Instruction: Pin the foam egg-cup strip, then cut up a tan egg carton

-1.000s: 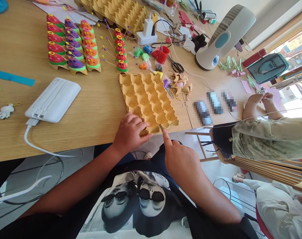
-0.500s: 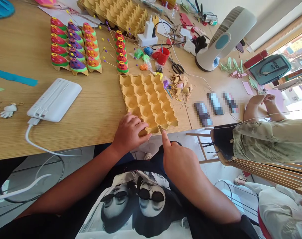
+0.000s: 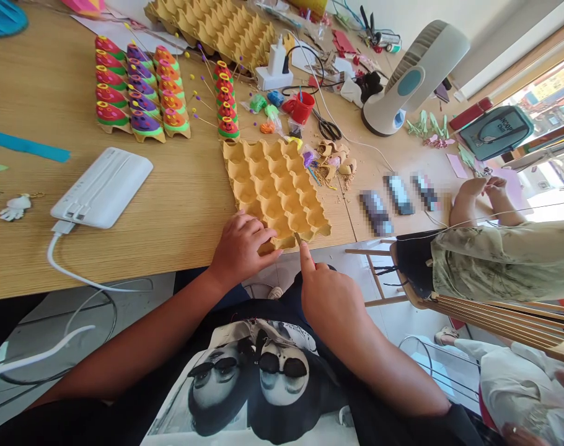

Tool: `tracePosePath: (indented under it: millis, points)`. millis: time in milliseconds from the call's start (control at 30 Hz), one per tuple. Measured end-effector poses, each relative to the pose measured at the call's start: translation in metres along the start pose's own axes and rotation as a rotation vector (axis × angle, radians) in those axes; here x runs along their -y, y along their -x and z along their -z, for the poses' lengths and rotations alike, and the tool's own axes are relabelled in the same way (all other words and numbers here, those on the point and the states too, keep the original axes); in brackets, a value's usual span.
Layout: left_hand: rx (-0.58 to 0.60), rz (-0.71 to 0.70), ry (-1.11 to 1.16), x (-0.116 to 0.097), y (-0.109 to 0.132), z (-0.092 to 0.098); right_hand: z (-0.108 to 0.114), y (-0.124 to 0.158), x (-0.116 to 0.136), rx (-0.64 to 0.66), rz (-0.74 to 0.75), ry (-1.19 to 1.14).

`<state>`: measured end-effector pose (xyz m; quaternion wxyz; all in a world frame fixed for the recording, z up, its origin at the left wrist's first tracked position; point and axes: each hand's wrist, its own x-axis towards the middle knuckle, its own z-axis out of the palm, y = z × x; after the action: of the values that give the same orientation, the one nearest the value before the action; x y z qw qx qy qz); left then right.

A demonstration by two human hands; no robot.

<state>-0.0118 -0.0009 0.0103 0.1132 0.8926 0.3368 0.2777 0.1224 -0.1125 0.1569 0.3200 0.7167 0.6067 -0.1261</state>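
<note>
A yellow-brown pulp egg tray (image 3: 276, 184) lies at the table's front edge, its near edge slightly over the side. My left hand (image 3: 245, 246) grips its near left corner, fingers bent over the cups and thumb along the near edge. Wrapped round a knife (image 3: 297, 238), my right hand (image 3: 333, 297) stretches its index finger along the tool. The short blade touches the tray's near edge between two cups; the handle is mostly hidden in my palm, with a bit of red showing.
Painted egg-tray strips (image 3: 145, 93) stand at the back left. A white power bank (image 3: 103, 186) lies left of me. Scissors (image 3: 327, 127), a red mug (image 3: 301, 108) and a white fan (image 3: 409, 80) are beyond the tray. Another person's arms (image 3: 470, 201) rest at the right.
My right hand has drawn slightly left and down, with the blade staying at the tray's near edge. My left hand and the tray have hardly moved.
</note>
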Motion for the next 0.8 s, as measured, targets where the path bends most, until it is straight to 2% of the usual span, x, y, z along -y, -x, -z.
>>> tracePosePath:
  millis: [800]
  points:
    - [0.033, 0.032, 0.028, -0.002, -0.001, 0.003, 0.008, 0.004, -0.001, 0.03, 0.006, -0.007]
